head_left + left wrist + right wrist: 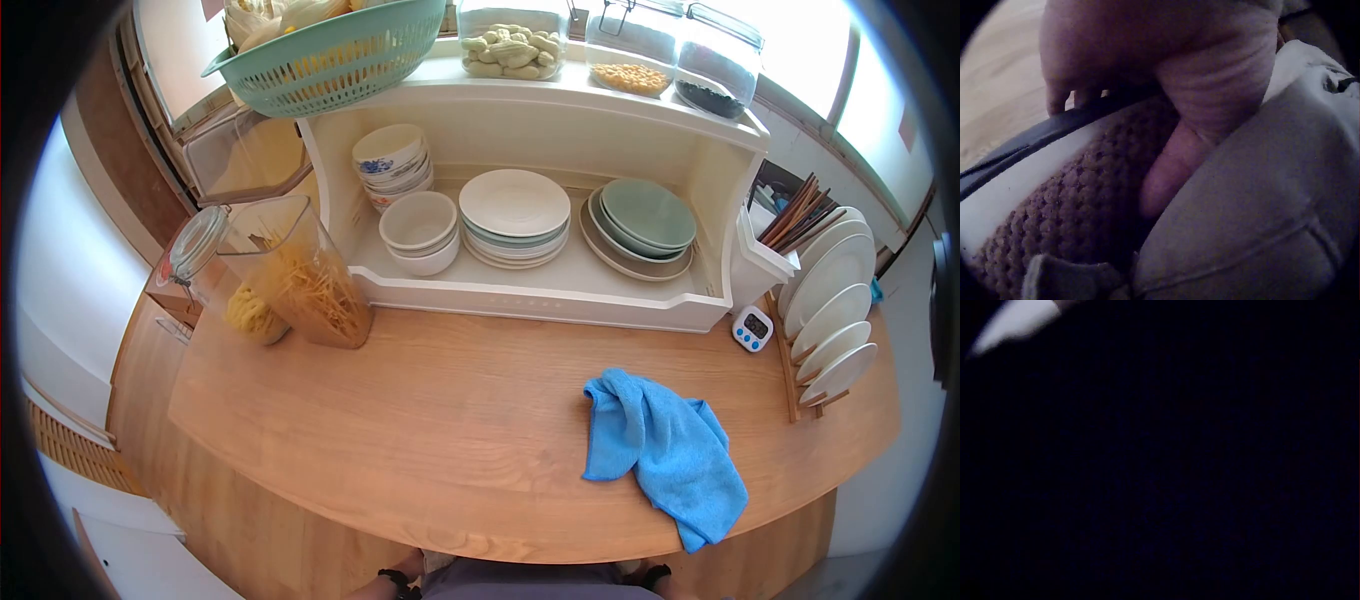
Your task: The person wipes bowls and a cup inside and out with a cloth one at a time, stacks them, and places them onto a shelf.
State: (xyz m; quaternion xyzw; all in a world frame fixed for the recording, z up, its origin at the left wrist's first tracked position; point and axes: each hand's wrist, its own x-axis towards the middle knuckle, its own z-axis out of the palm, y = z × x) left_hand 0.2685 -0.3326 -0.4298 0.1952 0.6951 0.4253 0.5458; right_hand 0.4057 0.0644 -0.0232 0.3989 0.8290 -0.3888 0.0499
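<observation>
In the left wrist view my left hand (1166,56) rests at the dark rim of a seat with a knitted brown cover (1079,194). Its thumb lies extended on the knit beside grey cloth clothing; the other fingers hang over the rim, their tips partly hidden. At the bottom edge of the head view, both wrists with black bands flank the lap, below the table. Of my right hand little more than the wrist area shows there, and the right wrist view is almost wholly dark. A crumpled blue cloth (665,440) lies on the wooden table (430,420), touched by neither hand.
A white shelf (530,303) holds bowls (420,222) and stacked plates (515,203), with jars and a green basket (330,70) on top. Pasta containers (320,290) stand left. A timer (752,328), chopstick holder (760,262) and plate rack (793,390) stand right.
</observation>
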